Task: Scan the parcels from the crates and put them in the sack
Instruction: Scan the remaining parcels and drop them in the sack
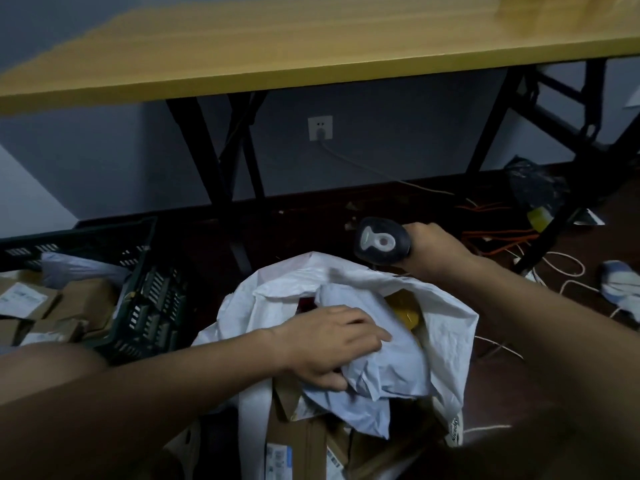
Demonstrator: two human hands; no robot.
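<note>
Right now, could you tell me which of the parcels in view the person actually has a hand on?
The pale grey poly mailer at the sack's mouth: the left hand grips it. The cardboard boxes in the crate lie untouched.

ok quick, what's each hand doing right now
Left hand: grips the crumpled pale grey plastic mailer parcel over the white woven sack.
Right hand: holds the black handheld barcode scanner.

The mouth of the sack point(446, 327) is mostly filled by a pale mailer point(381, 362) and the left hand point(332, 344) on it. At left the dark crate point(145, 299) stands close. Cables point(561, 271) lie at right on the floor.
</note>
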